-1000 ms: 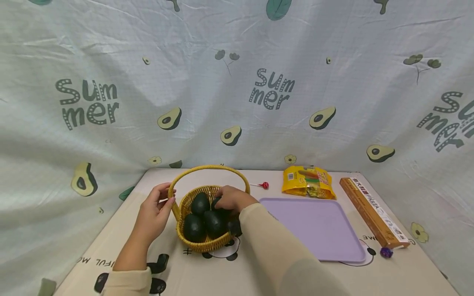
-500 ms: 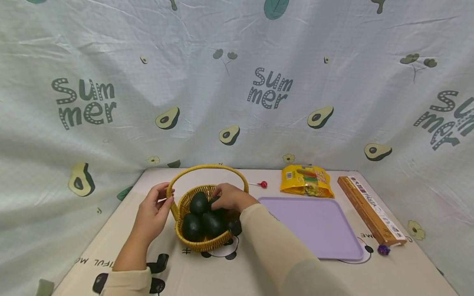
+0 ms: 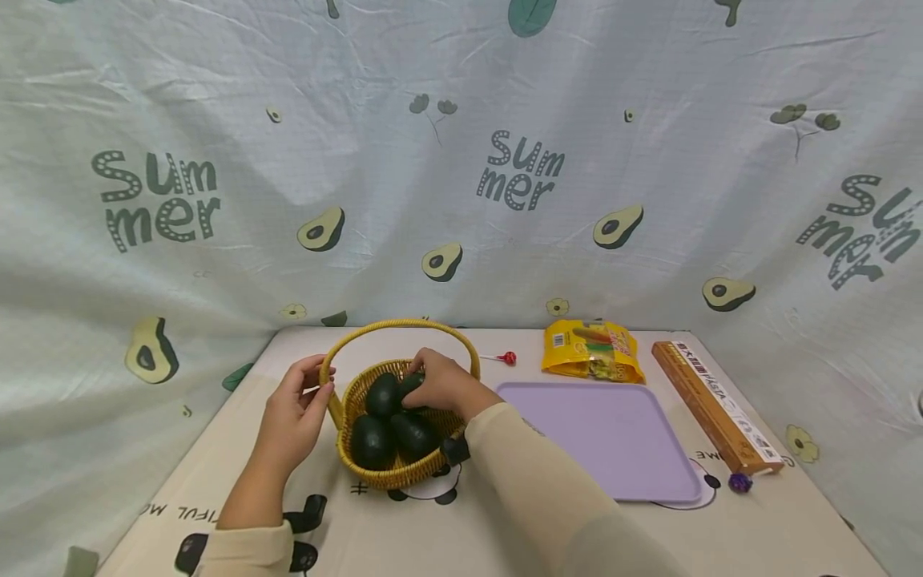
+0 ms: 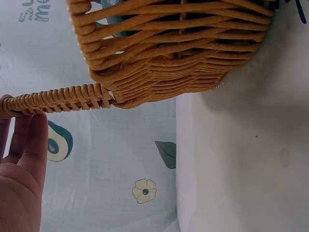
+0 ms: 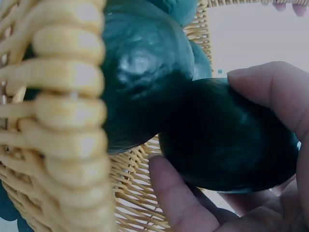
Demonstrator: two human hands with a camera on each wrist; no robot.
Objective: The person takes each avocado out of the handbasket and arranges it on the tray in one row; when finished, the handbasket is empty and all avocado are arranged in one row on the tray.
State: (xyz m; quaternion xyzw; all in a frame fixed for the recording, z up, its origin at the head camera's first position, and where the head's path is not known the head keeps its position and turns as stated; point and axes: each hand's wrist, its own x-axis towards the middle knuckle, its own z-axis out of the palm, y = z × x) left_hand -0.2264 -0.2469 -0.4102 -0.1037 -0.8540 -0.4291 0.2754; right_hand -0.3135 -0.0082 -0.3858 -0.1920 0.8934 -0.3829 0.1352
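A: Two hands on one basket [image 3: 392,437], near the table's [image 3: 238,449] left edge. Why? Left hand [image 3: 292,417] has its fingers curled at the handle [image 4: 58,99], probably steadying it.

B: Yeah, and the right hand [image 3: 440,385] is inside, fingers wrapped round an avocado [image 5: 227,140]. Purple tray [image 3: 613,437] sits just right, bare.

Basket [image 3: 364,397]: woven wicker, yellow-tan, ribbed and rough, slight sheen on handle wrap. Avocados [image 3: 380,395]: dark green skin, smooth, softly glossy with pale highlights. Tray [image 3: 613,437]: lilac plastic, matt, smooth. Snack bag [image 3: 591,361]: yellow plastic film, shiny, crinkled. Long box [image 3: 714,405]: brown printed cardboard, matt. Backdrop [image 3: 461,160]: thin printed cloth, wrinkled, matt. Table [image 3: 404,529] cover: pale, matt, printed.
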